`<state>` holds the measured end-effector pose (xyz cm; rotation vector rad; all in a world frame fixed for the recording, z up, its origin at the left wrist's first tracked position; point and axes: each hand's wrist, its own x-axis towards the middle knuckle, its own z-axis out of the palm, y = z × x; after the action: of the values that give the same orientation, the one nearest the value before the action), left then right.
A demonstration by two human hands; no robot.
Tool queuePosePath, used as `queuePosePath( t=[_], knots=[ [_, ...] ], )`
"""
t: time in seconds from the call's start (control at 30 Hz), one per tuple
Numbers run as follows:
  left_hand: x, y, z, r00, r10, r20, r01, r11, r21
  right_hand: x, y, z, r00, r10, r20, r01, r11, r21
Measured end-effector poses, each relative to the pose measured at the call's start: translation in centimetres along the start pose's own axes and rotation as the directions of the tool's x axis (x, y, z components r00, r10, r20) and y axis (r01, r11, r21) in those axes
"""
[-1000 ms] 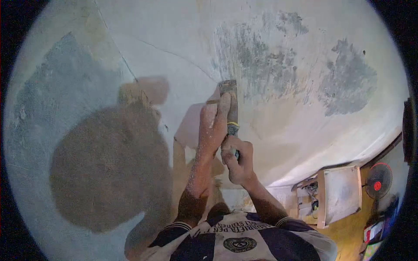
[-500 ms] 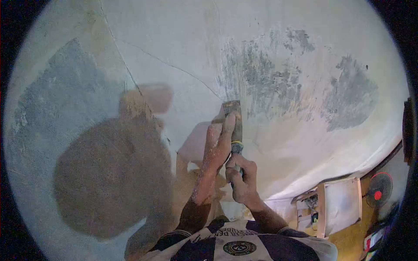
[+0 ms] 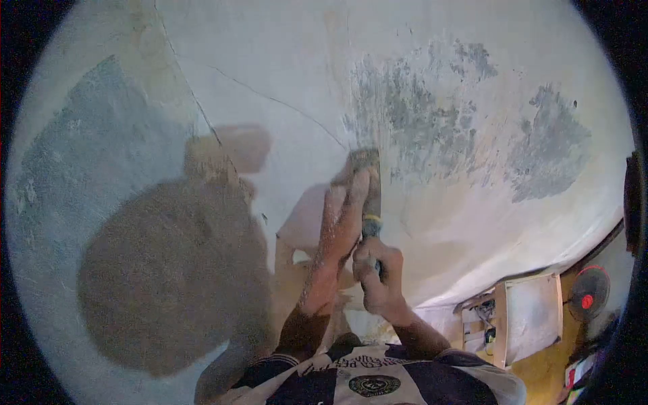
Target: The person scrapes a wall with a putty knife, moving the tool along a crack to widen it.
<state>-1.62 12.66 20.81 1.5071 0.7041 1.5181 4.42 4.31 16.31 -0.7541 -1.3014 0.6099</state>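
Observation:
A scraper (image 3: 371, 196) with a flat, worn blade and a yellow band near its handle lies against the pale wall (image 3: 283, 61). Its blade edge touches the wall beside a patch of scraped grey (image 3: 425, 121). My right hand (image 3: 379, 273) is wrapped round the handle. Higher up, my left hand (image 3: 344, 219) presses along the blade with its fingers together. Pale dust coats my left hand and forearm. A thin crack runs down the wall toward the blade.
Another grey patch (image 3: 553, 145) is at the right and a larger one (image 3: 101, 128) at the left. Dark shadows fall on the wall. At the lower right are a pale-topped piece of furniture (image 3: 533, 317) and a fan (image 3: 586, 297) with a red centre.
The scraper and both hands have shifted slightly right in view, the blade a little higher. The wall patches have also shifted slightly in view.

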Motion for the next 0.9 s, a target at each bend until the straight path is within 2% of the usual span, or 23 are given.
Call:
queuePosePath(
  t=[0.1,0.2,0.3,0.37,0.4,0.47,0.5,0.57,0.6,0.63,0.7,0.73,0.8,0.9],
  knots=[
    [0.2,0.1,-0.5,0.994,-0.1,0.047,0.098,0.994,0.045,0.3,-1.0,-0.1,0.995,0.094,0.014,-0.094,0.995,0.036],
    [0.1,1.9,-0.8,0.948,-0.303,0.1,0.312,0.946,-0.091,0.3,-1.1,1.0,0.999,-0.041,-0.03,0.042,0.998,0.035],
    [-0.1,0.6,-0.8,0.973,-0.212,0.086,0.206,0.976,0.075,-0.4,0.4,-0.1,1.0,0.014,-0.026,-0.012,0.998,0.065],
    [0.8,2.2,-1.0,0.975,-0.197,0.1,0.181,0.971,0.154,1.1,0.7,0.0,0.997,-0.07,-0.026,0.071,0.997,0.039],
    [0.8,2.0,-0.7,0.987,-0.146,0.068,0.134,0.978,0.159,1.6,0.6,-0.1,0.995,-0.101,-0.025,0.102,0.995,0.021],
    [0.8,1.6,-0.1,0.999,-0.042,0.004,0.04,0.983,0.18,1.7,-0.1,0.0,0.997,-0.062,-0.046,0.066,0.995,0.075],
    [0.9,-0.1,-0.7,0.993,-0.113,0.038,0.103,0.976,0.194,2.0,-0.3,0.1,0.997,-0.053,-0.055,0.059,0.993,0.104],
    [0.0,-0.6,-0.3,0.994,-0.095,0.046,0.092,0.994,0.062,0.0,0.0,-0.1,0.996,0.078,-0.043,-0.074,0.992,0.102],
    [0.3,1.0,0.1,0.991,-0.13,0.033,0.124,0.982,0.146,-0.5,0.3,-0.5,0.989,0.142,-0.034,-0.138,0.986,0.095],
    [0.3,3.0,0.1,0.984,-0.176,0.021,0.166,0.957,0.239,-0.2,0.5,-0.5,0.998,0.056,-0.035,-0.056,0.998,0.009],
    [0.1,1.1,-0.4,0.952,-0.298,0.066,0.302,0.952,-0.051,0.6,-0.5,-0.1,1.0,0.006,-0.016,-0.005,1.0,0.027],
    [0.2,0.9,-0.6,0.95,-0.301,0.086,0.304,0.952,-0.03,0.9,-0.7,0.0,1.0,-0.027,-0.01,0.027,0.999,0.036],
    [0.2,1.0,-1.1,0.947,-0.297,0.119,0.298,0.954,0.008,0.1,-0.5,0.2,0.998,0.048,-0.043,-0.047,0.999,0.024],
    [0.6,0.8,-0.4,0.972,-0.219,0.082,0.208,0.97,0.13,1.0,-0.6,-0.1,0.999,0.032,-0.038,-0.03,0.998,0.05]
  ],
)
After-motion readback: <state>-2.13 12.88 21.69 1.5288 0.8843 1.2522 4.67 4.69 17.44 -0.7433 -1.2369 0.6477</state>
